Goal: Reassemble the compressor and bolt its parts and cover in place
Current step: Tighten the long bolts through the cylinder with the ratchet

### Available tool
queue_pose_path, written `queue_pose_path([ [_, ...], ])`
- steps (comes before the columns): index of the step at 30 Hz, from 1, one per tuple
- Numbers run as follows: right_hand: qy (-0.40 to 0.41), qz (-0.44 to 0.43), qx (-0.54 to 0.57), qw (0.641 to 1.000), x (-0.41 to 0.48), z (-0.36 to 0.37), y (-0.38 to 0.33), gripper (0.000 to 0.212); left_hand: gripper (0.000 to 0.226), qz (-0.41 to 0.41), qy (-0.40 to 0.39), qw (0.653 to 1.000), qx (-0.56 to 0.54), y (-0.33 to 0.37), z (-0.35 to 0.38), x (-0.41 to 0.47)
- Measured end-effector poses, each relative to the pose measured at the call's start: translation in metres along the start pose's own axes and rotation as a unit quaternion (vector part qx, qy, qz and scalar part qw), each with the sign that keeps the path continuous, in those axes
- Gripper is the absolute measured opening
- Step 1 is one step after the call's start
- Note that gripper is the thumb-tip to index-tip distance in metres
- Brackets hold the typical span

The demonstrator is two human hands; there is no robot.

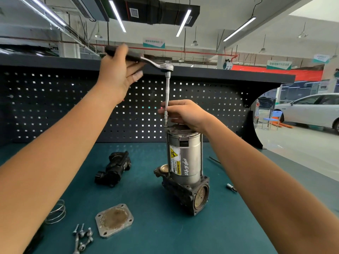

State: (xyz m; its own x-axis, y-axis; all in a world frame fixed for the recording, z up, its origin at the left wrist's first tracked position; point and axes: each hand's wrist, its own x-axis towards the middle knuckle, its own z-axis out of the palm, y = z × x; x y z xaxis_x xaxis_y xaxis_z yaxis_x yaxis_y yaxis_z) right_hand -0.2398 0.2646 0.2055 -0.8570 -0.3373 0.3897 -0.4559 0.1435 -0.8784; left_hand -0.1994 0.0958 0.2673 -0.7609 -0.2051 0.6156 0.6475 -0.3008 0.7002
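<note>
Nearest along the green bench mat (146, 239), at the lower left, a loose cluster of bolts (82, 237) is lying beside a square cover plate (114, 219) that is resting flat with a rusty round patch facing up. A coil of wire (56, 211) is sitting just left of them. Farther in, a black housing part (114, 168) is lying on its side, well apart from the compressor (183, 162), which is standing upright near the middle of the mat with its yellow warning label facing the camera and a round opening showing in its dark base. A small socket bit (231, 187) is lying to its right.

Above the compressor's top, the right hand (185, 113) is curling its fingers around the lower end of an extension bar (167, 96), which is standing upright on a fastener at the top rim. Higher up, the left hand (117, 74) is pressing the handle of the ratchet (146, 60) with its fingers nearly straight, the handle lying between thumb and fingers.

Behind, a dark pegboard (55, 107) is backing the bench, and a white car (311, 109) is standing far off to the right.
</note>
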Motion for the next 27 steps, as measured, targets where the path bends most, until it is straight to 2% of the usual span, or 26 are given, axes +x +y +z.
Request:
queue_pose_path([
  [2, 0.006, -0.004, -0.006, 1.000, 0.001, 0.000, 0.001, 0.016, 0.017, -0.008, 0.014, 1.000, 0.000, 0.000, -0.002, 0.001],
  [3, 0.011, -0.005, -0.003, 1.000, 0.001, 0.000, 0.001, 0.015, 0.014, 0.018, 0.005, 0.999, 0.031, -0.001, -0.002, -0.001],
  [5, 0.012, 0.000, 0.021, 1.000, 0.001, -0.001, 0.001, 0.015, 0.002, 0.120, -0.037, 0.983, 0.130, 0.000, 0.003, -0.012],
  [6, 0.009, 0.003, 0.036, 0.999, 0.000, -0.002, 0.001, 0.016, 0.002, 0.195, -0.061, 0.959, 0.195, 0.001, 0.005, -0.019],
  [8, 0.005, 0.003, 0.051, 0.999, 0.000, -0.004, 0.000, 0.018, 0.007, 0.333, -0.113, 0.882, 0.313, 0.005, 0.011, -0.029],
  [9, 0.003, 0.004, 0.050, 0.999, 0.001, -0.004, 0.000, 0.018, 0.013, 0.371, -0.126, 0.849, 0.354, 0.007, 0.013, -0.029],
  [10, 0.003, 0.007, 0.047, 0.999, 0.001, -0.004, 0.001, 0.017, 0.018, 0.382, -0.126, 0.835, 0.377, 0.010, 0.015, -0.028],
  [11, 0.004, 0.011, 0.043, 0.999, 0.001, -0.003, 0.001, 0.016, 0.018, 0.374, -0.117, 0.837, 0.383, 0.011, 0.015, -0.026],
  [12, 0.007, 0.014, 0.041, 0.999, 0.002, -0.003, 0.001, 0.015, 0.014, 0.351, -0.102, 0.854, 0.371, 0.011, 0.014, -0.022],
  [15, 0.006, 0.020, 0.035, 0.999, 0.003, -0.003, 0.002, 0.014, 0.010, 0.185, -0.053, 0.958, 0.213, 0.005, 0.004, -0.008],
  [16, 0.001, 0.019, 0.028, 0.999, 0.003, -0.003, 0.002, 0.015, 0.010, 0.130, -0.041, 0.979, 0.153, 0.002, 0.000, -0.002],
  [18, -0.005, 0.013, 0.008, 1.000, 0.003, -0.002, 0.003, 0.021, 0.010, 0.073, -0.034, 0.992, 0.102, -0.001, -0.009, 0.005],
  [21, 0.007, -0.001, -0.015, 1.000, 0.002, -0.001, 0.003, 0.022, 0.014, 0.081, -0.046, 0.988, 0.125, -0.002, -0.013, 0.007],
  [23, 0.025, -0.012, -0.024, 0.999, 0.001, -0.001, 0.003, 0.018, 0.013, 0.147, -0.064, 0.970, 0.182, 0.001, -0.007, -0.001],
  [24, 0.036, -0.014, -0.021, 0.999, 0.001, -0.001, 0.003, 0.016, 0.011, 0.198, -0.072, 0.951, 0.228, 0.003, -0.003, -0.007],
  [25, 0.048, -0.012, -0.015, 0.999, 0.001, 0.000, 0.002, 0.015, 0.009, 0.255, -0.081, 0.922, 0.279, 0.006, 0.002, -0.013],
  [27, 0.068, -0.006, -0.006, 0.998, 0.002, 0.000, 0.002, 0.017, 0.020, 0.372, -0.103, 0.841, 0.378, 0.008, 0.012, -0.027],
])
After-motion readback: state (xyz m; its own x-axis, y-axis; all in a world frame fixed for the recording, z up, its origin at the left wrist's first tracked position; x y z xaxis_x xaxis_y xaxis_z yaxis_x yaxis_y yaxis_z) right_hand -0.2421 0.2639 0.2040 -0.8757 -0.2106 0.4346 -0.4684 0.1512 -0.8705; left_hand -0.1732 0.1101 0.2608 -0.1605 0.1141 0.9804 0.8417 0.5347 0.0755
